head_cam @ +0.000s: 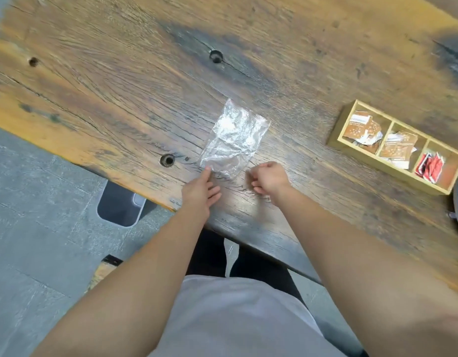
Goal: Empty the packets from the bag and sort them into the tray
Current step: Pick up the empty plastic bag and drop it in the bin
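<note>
Bag (pixel 234 139) touching left grip (pixel 201 193)

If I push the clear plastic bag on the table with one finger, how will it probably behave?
The plastic bag looks thin, crinkled and flat, so it is probably floppy and light. It may buckle or slide on the wooden table rather than move as one stiff piece.

Crinkled glossy clear plastic bag (pixel 234 139) just beyond the fingertips, rough cracked weathered wood table (pixel 119 81) beneath, pale smooth wooden tray (pixel 337 130) far right.
</note>
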`<state>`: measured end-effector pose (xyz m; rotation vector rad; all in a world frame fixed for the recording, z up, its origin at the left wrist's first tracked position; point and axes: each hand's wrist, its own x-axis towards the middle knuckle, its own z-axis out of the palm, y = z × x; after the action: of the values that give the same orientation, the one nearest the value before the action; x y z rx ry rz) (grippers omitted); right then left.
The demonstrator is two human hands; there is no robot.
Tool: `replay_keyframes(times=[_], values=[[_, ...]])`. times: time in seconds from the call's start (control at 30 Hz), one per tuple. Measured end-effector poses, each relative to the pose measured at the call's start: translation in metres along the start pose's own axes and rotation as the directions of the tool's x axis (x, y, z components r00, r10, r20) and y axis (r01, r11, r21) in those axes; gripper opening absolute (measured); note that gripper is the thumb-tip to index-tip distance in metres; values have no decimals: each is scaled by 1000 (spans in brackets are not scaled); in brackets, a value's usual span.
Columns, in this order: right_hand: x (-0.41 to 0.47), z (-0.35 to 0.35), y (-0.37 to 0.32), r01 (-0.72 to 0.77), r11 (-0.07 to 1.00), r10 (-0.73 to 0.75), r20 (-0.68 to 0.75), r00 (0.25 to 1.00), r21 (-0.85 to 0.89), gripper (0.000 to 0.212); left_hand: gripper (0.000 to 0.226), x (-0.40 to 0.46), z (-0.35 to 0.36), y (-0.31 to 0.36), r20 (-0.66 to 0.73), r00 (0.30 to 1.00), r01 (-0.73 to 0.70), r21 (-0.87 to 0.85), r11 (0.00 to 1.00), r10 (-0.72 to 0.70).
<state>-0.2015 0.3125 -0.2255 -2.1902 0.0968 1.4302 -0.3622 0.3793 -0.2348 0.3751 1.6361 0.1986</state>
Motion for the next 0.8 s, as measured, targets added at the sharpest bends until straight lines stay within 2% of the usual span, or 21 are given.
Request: replay_keyframes(times=[0.17,0.23,0.3,0.4,0.47,0.53,0.63,0.73,0.8], values=[[28,9,-29,39,992,-51,-95,994,-119,21,29,20,12,20,-138,990,27,-105,994,-41],[35,15,-35,30,993,-40,-95,995,-110,23,30,24,14,28,-68,996,37,-178,983,-50],[39,22,-38,29,993,-40,-97,994,-112,21,27,30,16,35,5,999,33,-156,987,-33],[39,28,-34,50,994,-58,-85,995,-99,21,18,30,22,43,-45,999,10,-87,996,-14],[36,26,-32,60,998,-60,-39,997,-13,22,8,25,23,49,-133,991,-11,-94,996,-1],[28,20,-29,74,993,-78,47,996,96,26,8,20,21,53,-136,990,-38,-136,990,19],[18,15,-22,99,983,-128,198,972,154,23,8,12,13,53,-121,991,-81,-218,973,55],[11,12,-25,58,957,-148,307,940,285,15,19,-5,8,47,-160,965,-240,-200,950,210],[9,11,-32,3,927,-142,344,928,375,22,23,-18,0,43,-218,927,-344,-166,924,306]])
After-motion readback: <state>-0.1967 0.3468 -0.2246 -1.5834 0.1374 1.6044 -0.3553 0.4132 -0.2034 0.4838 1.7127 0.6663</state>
